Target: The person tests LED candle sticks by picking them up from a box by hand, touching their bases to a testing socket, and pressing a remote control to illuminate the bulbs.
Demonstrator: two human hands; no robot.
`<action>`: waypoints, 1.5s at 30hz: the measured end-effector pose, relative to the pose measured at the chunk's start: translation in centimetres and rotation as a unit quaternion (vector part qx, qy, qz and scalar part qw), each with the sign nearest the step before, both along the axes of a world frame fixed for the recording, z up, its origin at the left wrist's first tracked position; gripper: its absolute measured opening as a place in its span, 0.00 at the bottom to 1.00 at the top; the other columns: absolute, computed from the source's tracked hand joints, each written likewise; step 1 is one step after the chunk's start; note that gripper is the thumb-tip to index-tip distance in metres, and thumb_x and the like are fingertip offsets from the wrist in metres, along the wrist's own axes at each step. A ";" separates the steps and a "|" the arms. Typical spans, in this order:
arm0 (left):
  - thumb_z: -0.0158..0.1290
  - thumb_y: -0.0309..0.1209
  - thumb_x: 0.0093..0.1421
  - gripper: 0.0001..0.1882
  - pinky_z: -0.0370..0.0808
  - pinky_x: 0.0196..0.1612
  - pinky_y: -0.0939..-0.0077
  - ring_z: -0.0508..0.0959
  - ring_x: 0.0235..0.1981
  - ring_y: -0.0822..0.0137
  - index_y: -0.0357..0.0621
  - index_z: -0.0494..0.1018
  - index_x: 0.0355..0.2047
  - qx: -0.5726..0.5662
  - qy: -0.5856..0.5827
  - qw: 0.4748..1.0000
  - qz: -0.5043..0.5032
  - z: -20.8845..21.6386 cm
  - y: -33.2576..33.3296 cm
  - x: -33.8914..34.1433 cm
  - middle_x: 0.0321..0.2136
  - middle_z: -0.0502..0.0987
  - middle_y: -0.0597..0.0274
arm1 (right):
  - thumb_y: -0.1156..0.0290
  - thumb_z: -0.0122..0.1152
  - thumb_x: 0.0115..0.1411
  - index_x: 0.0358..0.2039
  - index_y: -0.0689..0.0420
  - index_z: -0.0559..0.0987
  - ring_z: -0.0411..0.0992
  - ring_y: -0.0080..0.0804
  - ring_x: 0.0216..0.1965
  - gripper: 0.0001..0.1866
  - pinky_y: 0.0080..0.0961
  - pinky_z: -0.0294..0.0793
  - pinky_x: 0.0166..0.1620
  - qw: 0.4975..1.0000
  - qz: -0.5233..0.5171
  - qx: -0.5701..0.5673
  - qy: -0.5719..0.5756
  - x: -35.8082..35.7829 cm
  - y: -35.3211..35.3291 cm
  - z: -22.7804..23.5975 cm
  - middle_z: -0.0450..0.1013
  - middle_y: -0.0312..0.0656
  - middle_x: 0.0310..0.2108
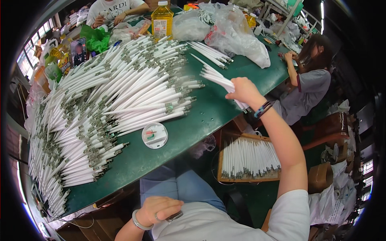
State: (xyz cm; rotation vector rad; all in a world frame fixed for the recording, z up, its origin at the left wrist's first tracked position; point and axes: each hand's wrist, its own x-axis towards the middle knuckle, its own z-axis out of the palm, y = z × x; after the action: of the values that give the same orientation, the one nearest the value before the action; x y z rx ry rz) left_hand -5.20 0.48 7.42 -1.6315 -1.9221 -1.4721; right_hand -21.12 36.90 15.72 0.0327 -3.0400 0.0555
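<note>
My right hand (246,91) is closed round a bundle of thin white rods (216,77) and holds it above the right part of the green table. Metal pieces show at the bundle's lower end. A smaller group of the same rods (211,54) lies on the table just beyond it. To the left, a large layered heap of white rods with metal ends (136,88) spreads over the table. My left hand (161,211) rests by my waist, its fingers bent over a small dark object (175,217), mostly hidden, whose kind I cannot make out.
A wooden tray (220,168) of rods stands below the table's edge at right. On the green table (189,132) are a round white dish (155,135), a yellow liquid bottle (162,22), plastic bags (241,34) and a propped phone (78,52). One person sits at right, another across.
</note>
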 end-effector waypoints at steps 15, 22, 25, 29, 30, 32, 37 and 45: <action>0.59 0.16 0.35 0.22 0.73 0.20 0.84 0.77 0.18 0.68 0.43 0.63 0.30 0.028 -0.122 0.980 0.157 -0.5 -0.5 1.4 0.18 0.75 0.60 | 0.65 0.63 0.35 0.23 0.62 0.73 0.70 0.47 0.31 0.16 0.35 0.69 0.36 0.996 -0.027 -0.058 0.058 -5.3 3.9 1.1 0.71 0.53 0.25; 0.59 0.17 0.38 0.19 0.73 0.26 0.78 0.77 0.25 0.61 0.39 0.68 0.32 0.018 -0.200 0.973 0.116 0.0 -0.2 0.7 0.25 0.76 0.55 | 0.66 0.62 0.35 0.29 0.63 0.74 0.69 0.46 0.36 0.19 0.33 0.70 0.40 0.998 -0.042 -0.024 0.032 -11.8 3.4 -0.7 0.70 0.52 0.33; 0.58 0.17 0.39 0.18 0.73 0.26 0.78 0.77 0.25 0.62 0.39 0.67 0.33 0.001 -0.203 0.973 0.107 0.3 0.1 -0.2 0.26 0.75 0.53 | 0.67 0.61 0.35 0.28 0.64 0.75 0.70 0.45 0.36 0.18 0.32 0.70 0.40 0.999 0.007 0.027 0.032 -14.4 2.7 -0.7 0.71 0.53 0.32; 0.57 0.18 0.41 0.17 0.73 0.25 0.78 0.77 0.24 0.62 0.38 0.67 0.33 0.033 -0.225 0.971 0.070 0.5 0.8 -1.2 0.26 0.75 0.52 | 0.71 0.57 0.38 0.27 0.63 0.75 0.71 0.45 0.34 0.13 0.31 0.71 0.38 0.999 -0.005 0.047 0.007 -17.3 1.2 -2.0 0.71 0.54 0.29; 0.57 0.18 0.41 0.17 0.73 0.25 0.78 0.77 0.24 0.62 0.38 0.67 0.33 0.032 -0.224 0.971 0.071 0.7 0.8 -1.4 0.26 0.75 0.52 | 0.71 0.57 0.38 0.27 0.63 0.75 0.71 0.45 0.34 0.13 0.31 0.71 0.38 0.999 -0.005 0.046 0.007 -17.7 1.1 -2.6 0.71 0.54 0.29; 0.57 0.18 0.41 0.17 0.73 0.24 0.78 0.77 0.24 0.62 0.38 0.67 0.33 0.017 -0.209 0.976 0.066 1.3 0.9 -1.7 0.26 0.75 0.53 | 0.73 0.56 0.38 0.27 0.62 0.76 0.71 0.44 0.34 0.12 0.33 0.71 0.38 0.998 -0.027 0.063 0.011 -18.0 0.8 -3.3 0.71 0.54 0.29; 0.57 0.17 0.40 0.17 0.73 0.24 0.79 0.77 0.23 0.63 0.38 0.67 0.32 0.013 -0.201 0.976 0.077 1.9 1.4 -1.4 0.25 0.75 0.53 | 0.72 0.58 0.36 0.28 0.62 0.76 0.72 0.46 0.32 0.14 0.35 0.71 0.37 0.996 -0.070 0.024 0.058 -15.7 3.0 -0.5 0.72 0.52 0.29; 0.60 0.20 0.40 0.13 0.71 0.26 0.83 0.74 0.22 0.73 0.36 0.69 0.28 0.119 -0.395 0.911 0.022 3.4 6.2 -3.8 0.25 0.75 0.56 | 0.77 0.54 0.44 0.25 0.56 0.69 0.65 0.23 0.18 0.06 0.22 0.68 0.26 0.677 0.129 -0.712 0.136 -1.9 -0.9 4.9 0.69 0.43 0.23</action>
State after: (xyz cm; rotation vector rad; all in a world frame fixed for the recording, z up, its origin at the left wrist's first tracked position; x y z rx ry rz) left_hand -9.03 6.69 10.80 -0.9291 -1.9626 -2.4896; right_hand -22.99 36.04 20.60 0.2899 -1.8548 2.0618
